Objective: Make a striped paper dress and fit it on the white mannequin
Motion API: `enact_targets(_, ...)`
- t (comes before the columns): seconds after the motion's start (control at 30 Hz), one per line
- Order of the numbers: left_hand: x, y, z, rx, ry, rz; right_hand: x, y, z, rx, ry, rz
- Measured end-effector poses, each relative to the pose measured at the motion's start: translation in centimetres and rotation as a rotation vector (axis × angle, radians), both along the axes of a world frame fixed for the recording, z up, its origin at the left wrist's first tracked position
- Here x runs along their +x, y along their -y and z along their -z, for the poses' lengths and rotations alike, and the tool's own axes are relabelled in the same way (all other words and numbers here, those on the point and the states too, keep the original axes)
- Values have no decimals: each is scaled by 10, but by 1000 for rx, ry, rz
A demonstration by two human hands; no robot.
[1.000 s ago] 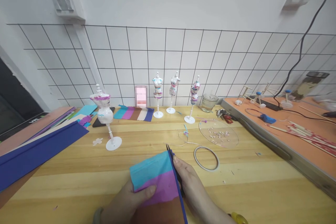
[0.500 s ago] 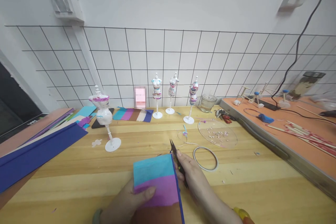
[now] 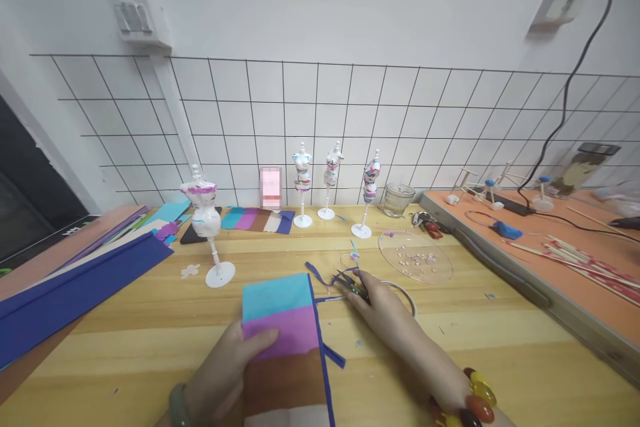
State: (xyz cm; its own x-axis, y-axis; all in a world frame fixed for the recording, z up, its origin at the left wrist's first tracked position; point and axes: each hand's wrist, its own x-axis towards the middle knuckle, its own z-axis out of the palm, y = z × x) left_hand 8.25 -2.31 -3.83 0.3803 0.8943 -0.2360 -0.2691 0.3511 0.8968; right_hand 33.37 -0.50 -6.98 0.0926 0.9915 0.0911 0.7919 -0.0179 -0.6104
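My left hand point(image 3: 225, 360) grips a striped sheet point(image 3: 285, 373) by its left edge, thumb on top. Its bands are turquoise, purple, brown and off-white, and a narrow dark blue edge runs down the right side. Low over the table, my right hand point(image 3: 383, 310) is closed around small dark pointed scissors point(image 3: 353, 285), their tips pointing left. A curled dark blue strip point(image 3: 315, 272) lies by the blades. Another blue piece point(image 3: 334, 355) sticks out beside the sheet's right edge. A white ring-shaped roll point(image 3: 407, 293) is partly hidden behind my right hand.
Mannequin stands with painted torsos point(image 3: 205, 220) line the back, one nearer on the left. Beyond are a striped piece point(image 3: 257, 220), a glass bowl point(image 3: 399, 200) and a clear disc point(image 3: 416, 257) with small bits. Coloured sheets point(image 3: 85, 280) stack left; an orange board point(image 3: 540, 227) lies right.
My right hand and the scissors have moved right, away from the sheet's edge, and down towards the table. Blue strips now show beside the sheet, which has shifted slightly left.
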Motion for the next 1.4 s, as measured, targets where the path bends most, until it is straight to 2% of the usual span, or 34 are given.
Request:
enact_targets(0.17, -8, -7, 1, 8, 1, -77, -8, 2, 6, 29, 43, -50)
enact_targets(0.37, -5, -5, -5, 26, -11, -5, -13, 0, 14, 138, -23, -101)
enact_targets(0.47, -2, -1, -7, 17, 0, 44, -14, 2, 10, 226, -73, -93)
enact_targets(0.6, 3, 5, -8, -4, 14, 123, -19, 10, -5, 316, -187, -128)
enact_targets(0.7, 6, 8, -11, 1, 25, 232, -25, 14, -14, 271, -301, -62)
enact_targets(0.77, 8, 10, -12, 19, 15, 293, -29, 14, -17, 241, -473, -21)
enact_targets(0.83, 9, 10, -11, 40, -6, 342, -31, 14, -19, 139, -696, -55)
enact_targets(0.9, 8, 10, -7, 54, -19, 374, -32, 15, -20, -30, -848, -132)
enact_targets(1.0, 6, 9, 2, 69, -51, 377, -36, 20, -21, -183, -867, -250)
enact_targets(1.1, 4, 6, 10, 62, -68, 380, -42, 28, -21, -240, -850, -379)
enact_targets(1.17, 4, 5, 13, 50, -48, 399, -45, 30, -19, -258, -828, -403)
enact_targets(1.27, 5, 4, 15, 57, 2, 438, -43, 26, -14, -212, -831, -321)
enact_targets(1.4, 4, 3, 15, 54, 80, 497, -29, 13, -11, -172, -968, -169)
